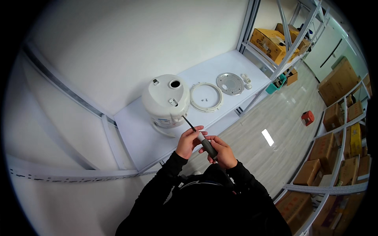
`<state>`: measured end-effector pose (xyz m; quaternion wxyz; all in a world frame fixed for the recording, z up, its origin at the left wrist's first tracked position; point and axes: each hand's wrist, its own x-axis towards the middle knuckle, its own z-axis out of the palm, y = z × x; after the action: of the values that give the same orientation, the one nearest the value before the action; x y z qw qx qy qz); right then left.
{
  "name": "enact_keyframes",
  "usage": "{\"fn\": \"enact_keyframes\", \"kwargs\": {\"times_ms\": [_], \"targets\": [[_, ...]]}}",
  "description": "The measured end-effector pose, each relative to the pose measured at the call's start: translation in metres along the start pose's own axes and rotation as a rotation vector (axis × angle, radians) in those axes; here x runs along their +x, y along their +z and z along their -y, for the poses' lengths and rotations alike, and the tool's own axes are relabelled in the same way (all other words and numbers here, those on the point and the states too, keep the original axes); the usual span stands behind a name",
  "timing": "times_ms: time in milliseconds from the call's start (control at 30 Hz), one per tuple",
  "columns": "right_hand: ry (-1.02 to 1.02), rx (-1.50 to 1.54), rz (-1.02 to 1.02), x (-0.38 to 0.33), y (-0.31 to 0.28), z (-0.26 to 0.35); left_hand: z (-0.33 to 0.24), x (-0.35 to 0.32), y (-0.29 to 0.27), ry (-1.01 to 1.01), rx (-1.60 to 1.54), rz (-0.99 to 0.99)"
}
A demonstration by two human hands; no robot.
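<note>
A screwdriver point(208, 148) with a dark grip and light collar is held between both hands. My left hand point(186, 143) pinches it near the collar, and my right hand point(224, 153) is closed around the handle. Its thin shaft reaches up and left, the tip at the lower right side of a white rounded appliance point(163, 92) resembling a rice cooker. Whether the tip sits in a screw is too small to tell. Right of the appliance lies a white plastic ring point(207, 109), with a few small screws point(204, 100) inside its opening.
Beyond the ring on the white table point(134, 135) lie a silver perforated disc point(230, 83) and small white parts point(246, 80). A metal rack with a yellow carton point(271, 43) stands past the table's far end. Shelves of cardboard boxes point(325, 149) line the right.
</note>
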<state>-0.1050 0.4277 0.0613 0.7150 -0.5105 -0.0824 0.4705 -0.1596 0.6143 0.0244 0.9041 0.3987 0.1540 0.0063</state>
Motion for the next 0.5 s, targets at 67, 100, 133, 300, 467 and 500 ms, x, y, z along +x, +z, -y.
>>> {"fn": "enact_keyframes", "kwargs": {"times_ms": [67, 100, 133, 300, 467, 500], "targets": [[0.028, 0.064, -0.008, 0.003, -0.001, -0.003, -0.002, -0.005, -0.001, -0.004, -0.007, 0.032], [0.042, 0.097, -0.013, 0.004, -0.001, -0.004, -0.002, -0.007, -0.002, -0.007, -0.011, 0.049], [0.048, 0.092, -0.013, 0.004, -0.001, -0.004, -0.001, -0.009, -0.004, 0.024, 0.056, 0.062], [0.039, -0.106, -0.067, -0.002, 0.0, -0.008, 0.01, -0.003, -0.019, 0.091, 0.207, 0.024], [-0.25, -0.567, -0.131, -0.011, 0.006, -0.011, 0.012, -0.005, -0.011, 0.048, 0.163, -0.077], [-0.305, -0.615, -0.14, -0.012, 0.007, -0.013, 0.012, -0.005, -0.01, 0.039, 0.172, -0.084]]}}
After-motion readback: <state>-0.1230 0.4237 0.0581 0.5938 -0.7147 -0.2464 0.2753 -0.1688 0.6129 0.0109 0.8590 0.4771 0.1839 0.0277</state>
